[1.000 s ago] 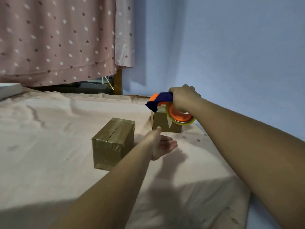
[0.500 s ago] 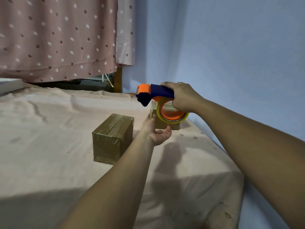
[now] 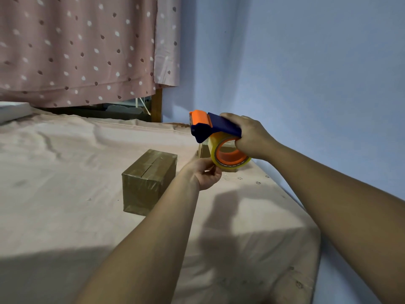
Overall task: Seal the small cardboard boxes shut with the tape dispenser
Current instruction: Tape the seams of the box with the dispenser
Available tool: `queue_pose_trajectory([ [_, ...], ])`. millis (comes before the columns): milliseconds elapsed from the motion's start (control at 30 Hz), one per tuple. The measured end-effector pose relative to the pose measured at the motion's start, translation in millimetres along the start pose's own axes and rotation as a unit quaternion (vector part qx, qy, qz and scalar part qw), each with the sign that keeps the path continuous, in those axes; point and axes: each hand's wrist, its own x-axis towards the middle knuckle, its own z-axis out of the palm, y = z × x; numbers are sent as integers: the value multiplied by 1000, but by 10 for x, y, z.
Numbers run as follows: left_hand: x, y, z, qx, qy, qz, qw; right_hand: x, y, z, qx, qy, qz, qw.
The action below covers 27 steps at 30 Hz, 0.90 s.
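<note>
Tape dispenser [image 3: 215,127] gripped overhand in raised right hand [image 3: 252,137].

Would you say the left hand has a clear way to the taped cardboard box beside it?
Probably yes: the left hand is just right of the taped cardboard box, with nothing visible between them.

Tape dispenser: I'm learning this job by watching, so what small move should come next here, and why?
Probably peel the free end off the tape roll with the left hand. Its fingers are curled at the roll's lower edge, while the right hand grips the tape dispenser in the air. The far box sits partly hidden behind it; the near box looks already taped.
</note>
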Motion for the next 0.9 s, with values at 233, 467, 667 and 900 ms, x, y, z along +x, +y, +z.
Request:
queue_pose_trajectory([
  [233,123,27,-19,-14,55,11,998,-7,-1,89,30,28,-5,999],
  [467,168,79,-57,53,107,44,992,-54,-25,160,19,35,-29,999],
  [667,89,189,8,70,144,93,983,-46,67,201,32,70,-5,997],
  [900,51,201,33,146,57,80,984,-58,250,182,93,109,36,989],
])
